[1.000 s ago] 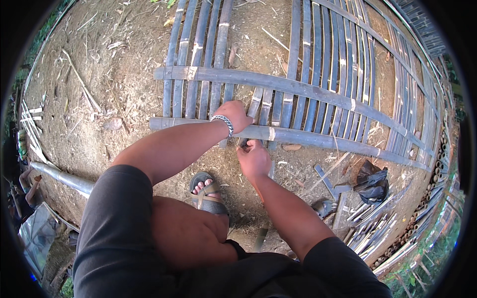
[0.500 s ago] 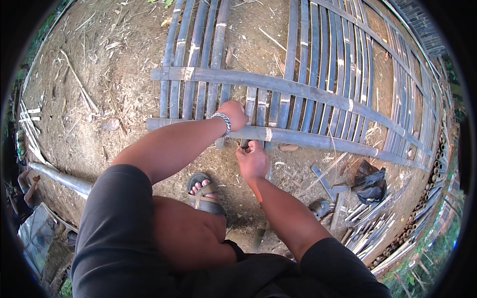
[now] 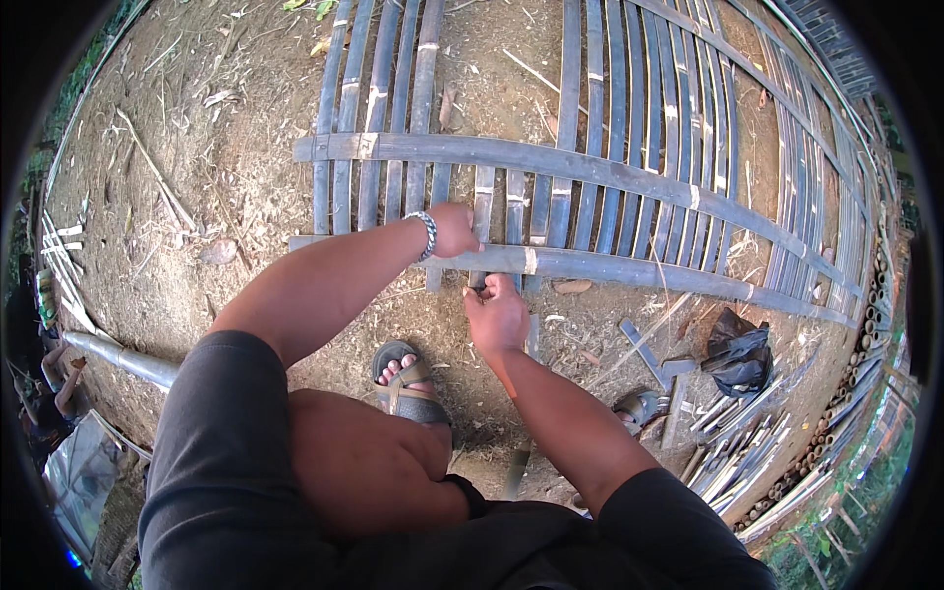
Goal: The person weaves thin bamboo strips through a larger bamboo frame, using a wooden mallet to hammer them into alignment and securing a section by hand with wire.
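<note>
Fingers of the right hand [image 3: 499, 317] are curled and seemingly pinched on the lower end of a narrow grey bamboo slat [image 3: 485, 204], which juts out below a thick grey bamboo lower crossbar [image 3: 590, 267]. Left hand [image 3: 455, 231], ringed at the wrist by a silver braided bracelet [image 3: 426, 231], is set over that crossbar just beside the slat; its fingertips are partly hidden, so whether anything is gripped cannot be told. Slat is passed under the lower crossbar, and its top is lost at the flat grey bamboo upper crossbar [image 3: 452, 149]; if drawn down too far, it could be pulled free there. If it is twisted, neighbouring upright slats [image 3: 515, 206] could be knocked askew. Skin could be nicked by a split edge should the pinch slip, or a finger trapped against the crossbar. Bracelet could be snagged on a rough edge. Farther out, a brown-strapped sandal [image 3: 401, 398] is planted nearby, so toes could be struck if the slat is dropped; loose pale bamboo strips [image 3: 733, 442] at right could be stepped on.
</note>
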`<state>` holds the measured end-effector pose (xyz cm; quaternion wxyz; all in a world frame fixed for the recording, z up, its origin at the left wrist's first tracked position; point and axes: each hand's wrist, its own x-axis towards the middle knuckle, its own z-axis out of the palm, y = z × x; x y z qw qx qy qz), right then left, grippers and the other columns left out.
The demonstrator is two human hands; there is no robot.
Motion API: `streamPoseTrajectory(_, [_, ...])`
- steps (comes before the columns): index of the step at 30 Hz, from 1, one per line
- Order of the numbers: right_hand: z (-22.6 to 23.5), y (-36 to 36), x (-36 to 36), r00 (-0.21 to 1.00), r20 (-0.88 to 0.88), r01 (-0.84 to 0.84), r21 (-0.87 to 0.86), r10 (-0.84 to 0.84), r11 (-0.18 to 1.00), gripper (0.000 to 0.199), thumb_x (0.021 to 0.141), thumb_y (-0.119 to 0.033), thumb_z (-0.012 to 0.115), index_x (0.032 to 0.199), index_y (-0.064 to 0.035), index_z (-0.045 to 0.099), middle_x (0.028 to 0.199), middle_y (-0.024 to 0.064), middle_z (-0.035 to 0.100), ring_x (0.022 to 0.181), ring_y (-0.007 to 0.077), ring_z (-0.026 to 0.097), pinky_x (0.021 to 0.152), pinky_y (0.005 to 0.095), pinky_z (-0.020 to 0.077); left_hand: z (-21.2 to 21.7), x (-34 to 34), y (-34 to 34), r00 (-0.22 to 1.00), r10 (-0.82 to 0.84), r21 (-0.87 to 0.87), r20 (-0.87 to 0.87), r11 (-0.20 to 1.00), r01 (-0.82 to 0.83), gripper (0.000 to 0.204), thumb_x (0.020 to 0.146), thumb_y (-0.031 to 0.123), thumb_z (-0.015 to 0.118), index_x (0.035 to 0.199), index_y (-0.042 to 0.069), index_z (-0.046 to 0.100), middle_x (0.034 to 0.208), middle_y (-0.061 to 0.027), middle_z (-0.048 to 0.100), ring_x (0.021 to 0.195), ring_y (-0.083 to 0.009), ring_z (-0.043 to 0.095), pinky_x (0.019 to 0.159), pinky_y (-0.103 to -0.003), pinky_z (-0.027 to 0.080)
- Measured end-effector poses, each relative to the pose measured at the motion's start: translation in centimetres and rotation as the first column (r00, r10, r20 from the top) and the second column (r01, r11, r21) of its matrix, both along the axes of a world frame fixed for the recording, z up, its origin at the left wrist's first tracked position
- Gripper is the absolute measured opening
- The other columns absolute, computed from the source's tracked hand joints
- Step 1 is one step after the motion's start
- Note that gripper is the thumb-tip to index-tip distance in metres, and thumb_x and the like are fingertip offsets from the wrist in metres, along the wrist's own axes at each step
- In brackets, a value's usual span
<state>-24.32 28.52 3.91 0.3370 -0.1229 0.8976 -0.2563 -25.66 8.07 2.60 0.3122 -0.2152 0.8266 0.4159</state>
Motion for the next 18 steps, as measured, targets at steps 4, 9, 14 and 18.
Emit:
streamPoseTrajectory(4, [1.5,3.9,-0.3,0.985,-0.013,-0.172,-0.061,0.172,0.983,0.051,0.083,-0.032,0.078,0.125,-0.0093,0.06,0.107,0.0123,0.07,0.098,0.0314,0.068,0.084,0.0439,0.0526,0.5,0.9,1.2,0.997,0.052,-0.048,-0.049,0.997,-0.055,0.052,0.071,0.041,0.087,0.086,-0.004,0.064,0.085,-0.0206,0.069,0.081,-0.0311,0.068,0.076,-0.039,0.053])
streamPoseTrajectory(9, [3.3,13.3,0.9,0.924,-0.233,-0.289,0.093,0.303,0.953,0.066,0.08,-0.033,0.079,0.132,-0.0084,0.048,0.111,0.0145,0.059,0.095,0.0317,0.063,0.085,0.0457,0.051,3.4,-0.7,0.7,0.993,-0.086,-0.043,0.085,0.995,0.09,0.069,0.072,0.047,0.084,0.107,-0.01,0.067,0.111,-0.0285,0.068,0.107,-0.0384,0.066,0.095,-0.041,0.051])
streamPoseTrajectory(14, [3.1,15.9,2.1,0.942,0.135,-0.336,0.334,0.308,0.881,0.066,0.083,-0.035,0.074,0.136,-0.0097,0.043,0.122,0.0176,0.057,0.108,0.0366,0.063,0.091,0.0491,0.0519,2.7,0.0,0.3,0.997,-0.072,-0.067,-0.034,0.995,0.069,0.062,0.066,0.047,0.088,0.086,-0.006,0.065,0.085,-0.0223,0.069,0.082,-0.0349,0.068,0.079,-0.041,0.053])
streamPoseTrajectory(18, [1.0,17.5,3.4,0.956,0.026,-0.29,0.218,0.292,0.932,0.057,0.082,-0.031,0.076,0.128,-0.0098,0.048,0.108,0.0156,0.061,0.096,0.0373,0.064,0.083,0.0487,0.0521,3.9,-0.3,0.2,0.997,-0.081,-0.056,-0.02,0.995,0.08,0.06,0.066,0.047,0.088,0.083,-0.006,0.065,0.084,-0.0226,0.068,0.082,-0.0345,0.068,0.079,-0.041,0.053])
